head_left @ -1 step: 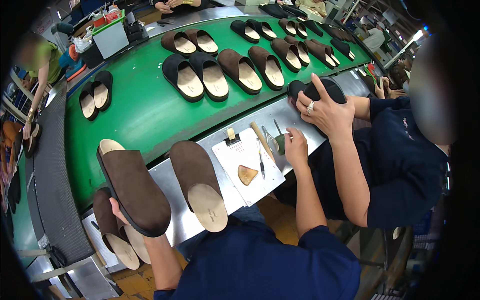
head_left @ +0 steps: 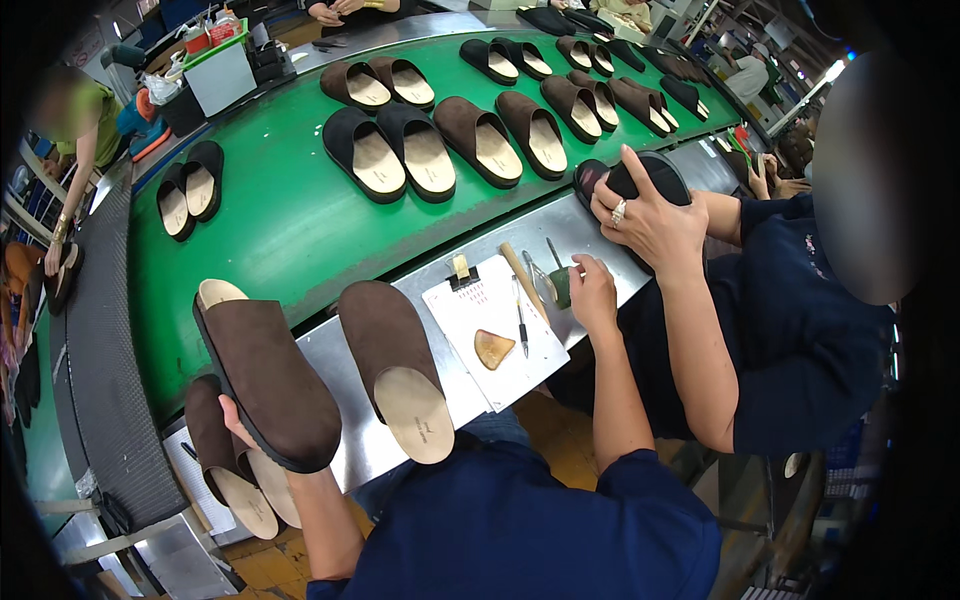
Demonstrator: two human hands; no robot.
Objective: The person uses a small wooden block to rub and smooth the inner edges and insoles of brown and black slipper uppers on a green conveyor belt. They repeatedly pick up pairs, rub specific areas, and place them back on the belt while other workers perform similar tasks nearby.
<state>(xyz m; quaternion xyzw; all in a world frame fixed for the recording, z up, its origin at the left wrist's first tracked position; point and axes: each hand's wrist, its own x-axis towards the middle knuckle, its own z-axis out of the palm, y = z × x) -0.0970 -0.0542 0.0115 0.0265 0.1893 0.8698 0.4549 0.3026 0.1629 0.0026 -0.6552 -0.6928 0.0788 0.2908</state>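
Observation:
My left hand (head_left: 238,421) is wrapped round the side and sole of a brown clog (head_left: 270,370) with a black sole and pale footbed, raised above the bench, toe toward me. Its palm is mostly hidden behind the clog. Beside it, a second brown clog (head_left: 392,340) rests on the metal bench with its footbed facing me. At the bench's right, my right hand (head_left: 594,295) has loosely bent fingers, slightly apart. A green-handled tool (head_left: 561,287) with a thin metal shaft lies right next to those fingers; whether they touch it, I cannot tell.
A clipboard (head_left: 455,300) with paper, a pen (head_left: 522,325) and a tan wedge-shaped piece (head_left: 494,349) lies between my arms. Brown clogs (head_left: 225,460) sit at lower left. Several pairs stand on the green conveyor (head_left: 290,230). At right, a co-worker's hand (head_left: 655,215) holds a black shoe (head_left: 650,180).
My hands and the brown clogs hold their places. The co-worker's black shoe has turned very slightly.

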